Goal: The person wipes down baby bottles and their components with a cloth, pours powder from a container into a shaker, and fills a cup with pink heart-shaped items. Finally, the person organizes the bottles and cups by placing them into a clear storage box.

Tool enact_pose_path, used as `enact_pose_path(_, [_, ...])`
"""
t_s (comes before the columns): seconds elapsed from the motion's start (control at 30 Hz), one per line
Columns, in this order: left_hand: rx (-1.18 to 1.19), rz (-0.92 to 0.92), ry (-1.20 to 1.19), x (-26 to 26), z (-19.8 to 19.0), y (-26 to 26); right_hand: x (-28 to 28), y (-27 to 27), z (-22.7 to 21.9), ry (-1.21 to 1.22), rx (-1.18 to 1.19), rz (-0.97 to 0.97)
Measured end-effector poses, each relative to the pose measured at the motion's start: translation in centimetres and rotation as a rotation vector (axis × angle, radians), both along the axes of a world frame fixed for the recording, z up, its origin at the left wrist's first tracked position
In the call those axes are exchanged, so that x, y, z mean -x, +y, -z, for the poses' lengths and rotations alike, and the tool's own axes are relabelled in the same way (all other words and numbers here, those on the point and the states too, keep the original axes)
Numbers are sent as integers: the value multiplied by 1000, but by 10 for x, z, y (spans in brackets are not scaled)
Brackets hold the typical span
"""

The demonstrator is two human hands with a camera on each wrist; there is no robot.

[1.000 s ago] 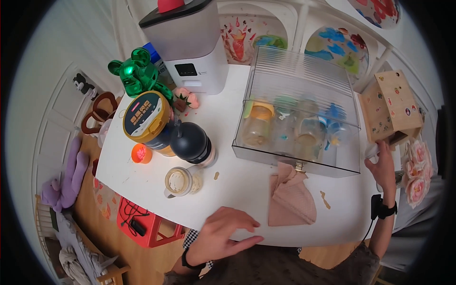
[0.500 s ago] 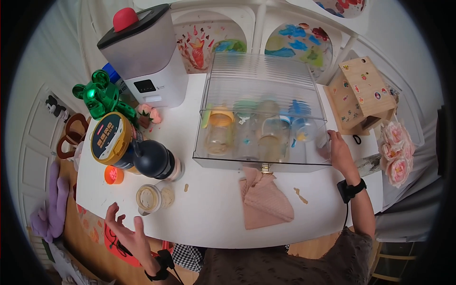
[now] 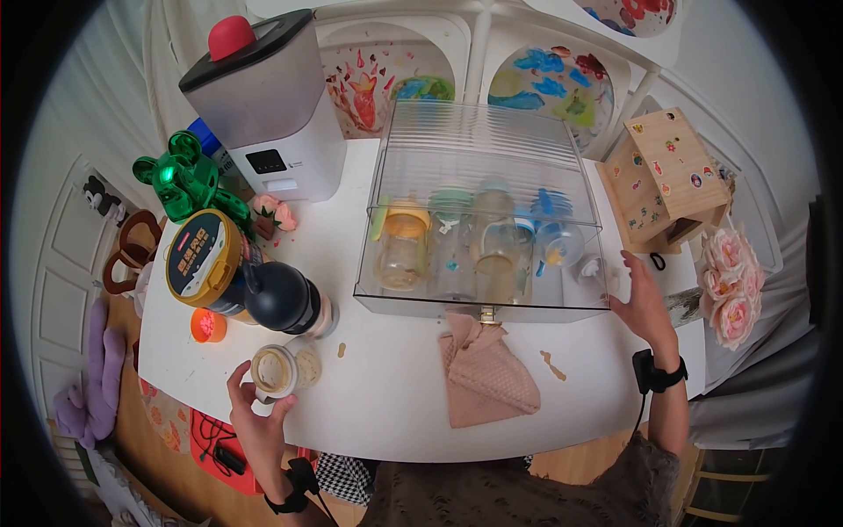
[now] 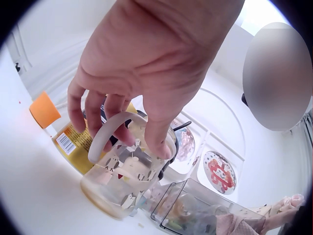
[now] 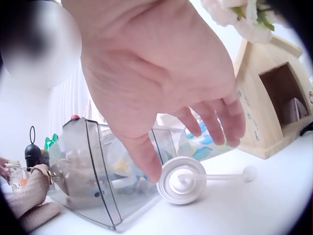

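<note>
My left hand point(image 3: 257, 428) is at a clear mug point(image 4: 124, 183) with a pale handle point(image 4: 110, 132) and small printed figures, at the table's front left. In the left wrist view the thumb lies at the rim and the fingers curl round the opposite side. To the right, my right hand point(image 3: 647, 306) hovers beside a clear lidded box point(image 3: 483, 158), its fingers extended. A round white lid with a straw point(image 5: 182, 180) stands on edge against the box's side, under the thumb. Through the box's front show several baby bottles point(image 3: 404, 263).
Behind the mug stand a dark round-topped bottle point(image 3: 283, 299), a tub with a yellow lid point(image 3: 206, 259) and an orange cup point(image 3: 207, 325). A pink cloth point(image 3: 487, 378) lies before the box. A wooden house point(image 3: 672, 180) and pink flowers point(image 3: 733, 281) flank the right.
The left hand has moved left from the table's front edge and up to the mug. The right hand has brought the white lid beside the box and let go of it. The view has shifted right.
</note>
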State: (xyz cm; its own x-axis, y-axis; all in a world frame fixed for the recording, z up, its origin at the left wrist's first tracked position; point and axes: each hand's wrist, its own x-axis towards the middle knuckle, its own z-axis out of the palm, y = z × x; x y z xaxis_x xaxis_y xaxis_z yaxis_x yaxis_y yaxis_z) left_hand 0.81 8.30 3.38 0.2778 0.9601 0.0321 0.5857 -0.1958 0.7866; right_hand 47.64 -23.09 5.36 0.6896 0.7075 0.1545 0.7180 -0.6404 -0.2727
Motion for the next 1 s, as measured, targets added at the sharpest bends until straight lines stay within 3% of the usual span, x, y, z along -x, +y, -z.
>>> enact_pose_path(0.03, [59,-12,9,-1,-1,0,9,-4,-8,1,0,-1])
enact_pose_path(0.1, [118,9,-119,4,2,-1,35,-4,-35,-312,-57,155])
enact_pose_path(0.13, [176,30,-250,6,3,-3,54,1,-57,-310,-58,141])
enact_pose_path(0.17, [177,15,-247,5,-1,-7,77,9,-82,-231,-166,216])
enact_pose_path(0.2, [222,17,-393,0,-10,-13,98,18,-96,-148,-272,295])
enact_pose_path(0.23, [261,23,-540,-3,-18,-19,113,26,-101,-83,-300,126])
enact_pose_path(0.27, [256,21,-535,-3,-25,-24,127,34,-101,-19,-331,-41])
enact_pose_path(0.4, [315,217,-483,-11,-33,-45,153,67,-52,215,222,-463])
enact_pose_path(0.5, [220,332,-259,-33,-33,-56,158,81,-8,123,198,-462])
enact_pose_path(0.63, [94,472,-94,-61,-48,-58,154,85,-25,163,217,-491])
enact_pose_path(0.7, [103,520,-117,-70,-49,-59,151,85,-62,269,-64,-405])
enact_pose_path(0.73, [106,515,-118,-75,-49,-61,154,87,-67,269,-60,-410])
enact_pose_path(0.8, [209,508,-12,-89,-54,-68,165,94,-72,334,-455,-428])
enact_pose_path(0.83, [368,533,32,-95,-62,-72,165,88,-65,363,-369,-562])
enact_pose_path(0.87, [365,530,34,-103,-61,-71,172,96,-60,363,-372,-565])
enact_pose_path(0.9, [69,722,-127,-110,-57,-66,185,111,-54,333,-349,-707])
enact_pose_path(0.93, [-48,789,-149,-107,-44,-70,194,122,-49,301,-325,-850])
enact_pose_path(1.0, [-171,843,-170,-100,-30,-74,200,131,-40,309,-338,-844])
